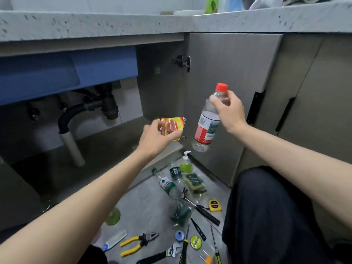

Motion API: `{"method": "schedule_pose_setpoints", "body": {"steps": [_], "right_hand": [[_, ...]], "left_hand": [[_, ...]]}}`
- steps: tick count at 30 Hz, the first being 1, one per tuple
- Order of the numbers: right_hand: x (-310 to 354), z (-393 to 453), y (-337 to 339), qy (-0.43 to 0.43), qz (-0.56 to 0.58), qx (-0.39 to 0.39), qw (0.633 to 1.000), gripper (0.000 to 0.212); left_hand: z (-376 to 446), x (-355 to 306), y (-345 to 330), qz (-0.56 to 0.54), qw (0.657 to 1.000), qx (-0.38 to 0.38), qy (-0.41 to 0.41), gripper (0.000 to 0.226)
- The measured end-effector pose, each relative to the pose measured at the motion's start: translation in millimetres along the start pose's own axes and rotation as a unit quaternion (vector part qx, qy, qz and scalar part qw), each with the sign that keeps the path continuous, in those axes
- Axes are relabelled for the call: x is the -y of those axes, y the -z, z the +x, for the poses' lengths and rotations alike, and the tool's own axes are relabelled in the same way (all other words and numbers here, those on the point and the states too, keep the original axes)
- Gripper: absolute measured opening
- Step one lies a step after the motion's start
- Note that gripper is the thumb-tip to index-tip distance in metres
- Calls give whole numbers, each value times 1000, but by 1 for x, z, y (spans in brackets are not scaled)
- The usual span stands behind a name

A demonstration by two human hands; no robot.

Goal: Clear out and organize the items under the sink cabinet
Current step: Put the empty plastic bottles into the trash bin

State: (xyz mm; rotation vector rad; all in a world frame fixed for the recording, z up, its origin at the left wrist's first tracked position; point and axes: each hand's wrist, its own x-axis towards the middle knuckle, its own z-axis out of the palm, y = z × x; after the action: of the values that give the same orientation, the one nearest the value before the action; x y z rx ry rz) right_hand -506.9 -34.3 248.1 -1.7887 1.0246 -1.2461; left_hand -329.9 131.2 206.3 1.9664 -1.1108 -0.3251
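Far left, under the desk (95, 25), the open sink cabinet (106, 141) showed the blue basin underside (66, 73) and the black drain pipe (106, 103) running down to a white pipe (73, 149) on the cabinet floor. Near left on the floor tiles (141, 202): a green round item (112, 216), blurred, a white comb-like item (115, 241), and yellow-handled pliers (137, 242). Left hand (158, 138) was raised in front of the cabinet mouth, fingers and thumb pinching a red-and-yellow packet (172, 126). Below it on the floor lay a clear bottle with green label (167, 184) on its side, a pump bottle of green liquid (185, 164) upright near the door's lower edge, a pack of green-yellow sponges (195, 181), a dark green bundle (181, 212), a hammer (200, 208), an adjustable wrench (163, 254), a blue fitting (179, 235), screwdrivers (215, 244) and a yellow tape measure (214, 206). Right hand (228, 113) gripped a clear red-capped bottle (208, 121) by the neck, held in the air, tilted, in front of the open cabinet door (228, 73), well apart from the floor pile. Far right: closed cabinet fronts (314, 88) with black handles. Near right, a knee in dark trousers (266, 216).
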Motion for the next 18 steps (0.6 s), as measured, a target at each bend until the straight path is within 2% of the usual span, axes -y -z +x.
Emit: {"method": "schedule_pose_setpoints", "body": {"steps": [3, 7, 10, 18], "right_hand": [[-1, -6, 38, 27, 12, 2, 1000, 27], [-24, -32, 82, 16, 26, 15, 999, 16], [-46, -58, 110, -7, 32, 19, 999, 16], [-109, -183, 207, -102, 24, 32, 994, 13]], "left_hand": [[-1, -35, 2, -8, 999, 8, -42, 64], [-11, -78, -12, -30, 995, 39, -82, 62], [-26, -105, -34, -37, 990, 92, -105, 58], [-93, -133, -134, -11, 951, 277, -135, 70]]}}
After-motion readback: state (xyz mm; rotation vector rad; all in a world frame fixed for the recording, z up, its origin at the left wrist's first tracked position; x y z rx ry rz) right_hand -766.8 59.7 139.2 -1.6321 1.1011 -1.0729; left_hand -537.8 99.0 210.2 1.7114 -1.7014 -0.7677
